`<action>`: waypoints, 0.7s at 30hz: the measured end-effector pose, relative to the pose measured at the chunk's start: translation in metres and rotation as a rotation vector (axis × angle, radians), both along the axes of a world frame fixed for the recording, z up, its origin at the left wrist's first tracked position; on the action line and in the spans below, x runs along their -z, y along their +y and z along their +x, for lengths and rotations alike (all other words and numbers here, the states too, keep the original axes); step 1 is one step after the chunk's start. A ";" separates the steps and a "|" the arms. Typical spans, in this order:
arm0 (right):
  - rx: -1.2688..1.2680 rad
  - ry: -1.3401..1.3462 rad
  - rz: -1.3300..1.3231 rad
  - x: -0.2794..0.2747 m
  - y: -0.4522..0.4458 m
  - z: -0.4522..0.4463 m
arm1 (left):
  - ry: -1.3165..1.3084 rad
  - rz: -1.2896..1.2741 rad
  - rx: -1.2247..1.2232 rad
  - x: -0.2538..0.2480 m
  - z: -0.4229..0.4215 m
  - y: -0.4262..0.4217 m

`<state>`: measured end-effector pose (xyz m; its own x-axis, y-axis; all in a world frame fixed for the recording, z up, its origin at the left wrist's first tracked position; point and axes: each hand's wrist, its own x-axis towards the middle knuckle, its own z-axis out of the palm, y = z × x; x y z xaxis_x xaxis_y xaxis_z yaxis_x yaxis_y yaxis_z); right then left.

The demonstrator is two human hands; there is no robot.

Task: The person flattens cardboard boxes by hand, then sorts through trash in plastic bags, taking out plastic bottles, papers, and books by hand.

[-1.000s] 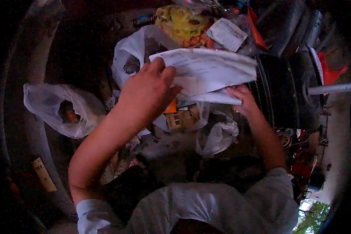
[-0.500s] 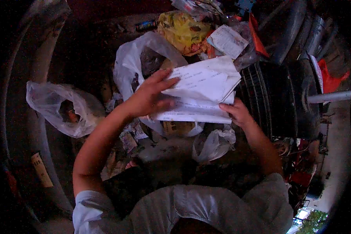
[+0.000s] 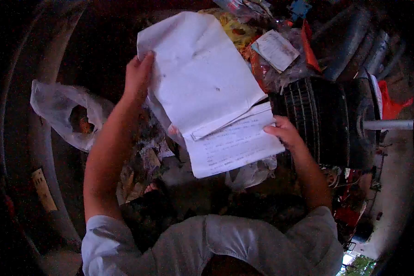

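Observation:
Large white paper sheets point(image 3: 202, 69) are spread between my two hands, the upper one mostly blank and the lower part point(image 3: 234, 147) covered in lines of print. My left hand point(image 3: 139, 76) pinches the upper sheet at its left edge. At the right edge of the printed part, my right hand point(image 3: 284, 132) grips the paper with its thumb on top. Behind the sheets, a clear plastic bag is largely hidden. Another crumpled clear bag point(image 3: 255, 175) shows just below the printed part.
An open clear plastic bag point(image 3: 62, 115) lies at left. Black ribbed round objects point(image 3: 326, 122) stand at right, with a grey rod point(image 3: 388, 124). A folded paper point(image 3: 276, 50), a yellow bag point(image 3: 237, 30) and red plastic point(image 3: 309, 48) lie at the top. A cardboard strip point(image 3: 43, 189) is at lower left.
The folded papers have been opened out into a tall spread. My left hand has moved up and to the left with the upper sheet, while my right hand has stayed near its place on the right edge.

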<state>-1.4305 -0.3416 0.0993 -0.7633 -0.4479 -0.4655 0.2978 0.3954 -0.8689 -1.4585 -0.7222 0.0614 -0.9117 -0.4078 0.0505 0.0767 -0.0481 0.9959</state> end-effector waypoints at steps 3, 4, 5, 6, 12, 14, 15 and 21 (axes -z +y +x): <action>0.030 -0.055 -0.124 -0.006 -0.012 0.003 | -0.120 0.084 -0.070 -0.026 0.003 -0.003; 0.057 -0.079 -0.144 -0.005 -0.012 0.003 | -0.085 0.144 -0.078 -0.028 0.002 -0.004; 0.084 -0.100 -0.164 -0.002 -0.012 0.001 | -0.049 0.184 -0.072 -0.027 0.000 -0.004; 0.111 -0.119 -0.184 0.001 -0.012 0.000 | -0.011 0.224 -0.066 -0.026 -0.002 -0.005; 0.082 -0.091 -0.136 0.008 -0.009 -0.002 | 0.241 -0.696 -0.289 -0.008 -0.013 -0.012; 0.085 -0.069 -0.176 0.008 -0.009 -0.002 | 0.376 -1.082 -0.417 -0.029 -0.003 0.005; 0.086 -0.058 -0.196 0.008 -0.009 -0.001 | 0.459 -1.131 -0.322 -0.043 0.009 0.015; 0.108 -0.032 -0.125 0.007 -0.012 -0.001 | 0.392 -1.161 0.894 -0.042 0.075 0.094</action>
